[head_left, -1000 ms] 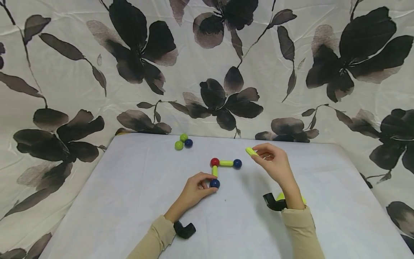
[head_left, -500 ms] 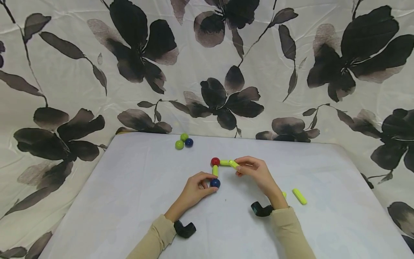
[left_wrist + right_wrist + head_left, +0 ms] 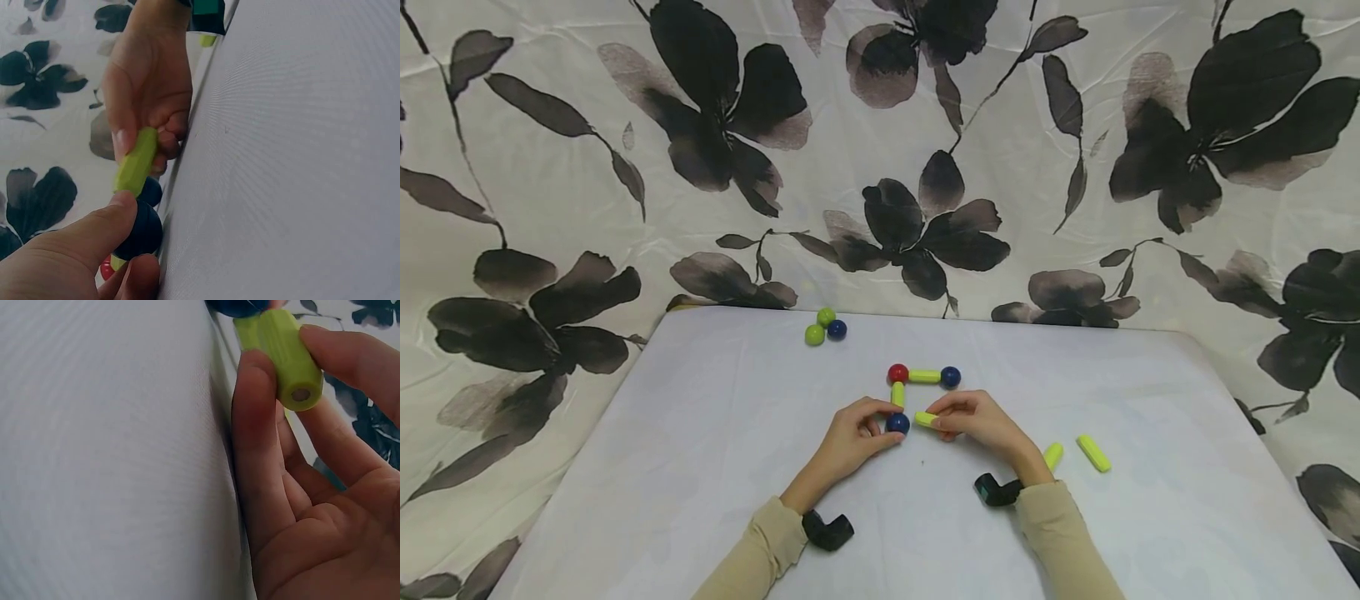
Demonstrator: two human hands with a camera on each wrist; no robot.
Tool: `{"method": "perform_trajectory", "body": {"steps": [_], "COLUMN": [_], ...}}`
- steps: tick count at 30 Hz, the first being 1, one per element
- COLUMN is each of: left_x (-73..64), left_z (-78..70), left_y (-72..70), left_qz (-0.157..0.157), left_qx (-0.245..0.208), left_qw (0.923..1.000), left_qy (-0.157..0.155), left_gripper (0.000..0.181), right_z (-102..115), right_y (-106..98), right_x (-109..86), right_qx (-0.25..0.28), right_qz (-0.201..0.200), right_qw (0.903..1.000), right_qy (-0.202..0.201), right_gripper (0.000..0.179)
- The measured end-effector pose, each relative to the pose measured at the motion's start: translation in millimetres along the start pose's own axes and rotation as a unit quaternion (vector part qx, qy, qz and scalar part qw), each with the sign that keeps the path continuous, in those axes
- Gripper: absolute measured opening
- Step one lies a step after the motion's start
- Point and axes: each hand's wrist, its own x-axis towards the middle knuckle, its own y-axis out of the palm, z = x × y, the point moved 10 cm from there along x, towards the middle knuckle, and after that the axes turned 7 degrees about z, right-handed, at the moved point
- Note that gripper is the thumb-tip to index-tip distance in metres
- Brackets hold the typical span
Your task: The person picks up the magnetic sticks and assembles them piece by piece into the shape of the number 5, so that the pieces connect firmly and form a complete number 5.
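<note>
Gripping a glossy dark-blue ball [image 3: 897,424] on the white-covered counter [image 3: 700,467], the left hand [image 3: 847,442] has thumb and fingers on either side of it. The right hand [image 3: 976,418] pinches a yellow-green faceted rod [image 3: 925,419] just beside that ball; a round grey disc [image 3: 300,394] shows in one end. A second yellow-green rod [image 3: 898,394] links the gripped ball to a glossy red ball [image 3: 898,374], where a third yellow-green rod [image 3: 925,377] runs right to another dark-blue ball [image 3: 951,377]. Two loose yellow-green rods [image 3: 1093,453] lie near the right wrist. Farther back, two lime-green balls [image 3: 814,335] cluster with a separate dark-blue ball [image 3: 837,330].
</note>
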Motion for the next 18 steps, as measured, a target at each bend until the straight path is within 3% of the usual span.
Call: {"method": "perform_trajectory", "body": {"steps": [11, 18], "left_x": [0.3, 0.1], "left_z": [7.1, 5.4], "left_y": [1.2, 1.0], "left_qz": [0.004, 0.002], "left_qx": [0.003, 0.003], "left_qw": [0.9998, 0.9999], "left_qy": [-0.021, -0.011], "left_gripper": [0.034, 0.034], "right_z": [7.1, 3.7], "right_y": [7.7, 8.6], "right_x": [0.3, 1.6], "right_qx": [-0.026, -0.032], "right_qz": [0.016, 0.015], "right_qw": [0.9995, 0.9994], "right_qy": [-0.004, -0.004], "right_gripper": [0.021, 0.020]}}
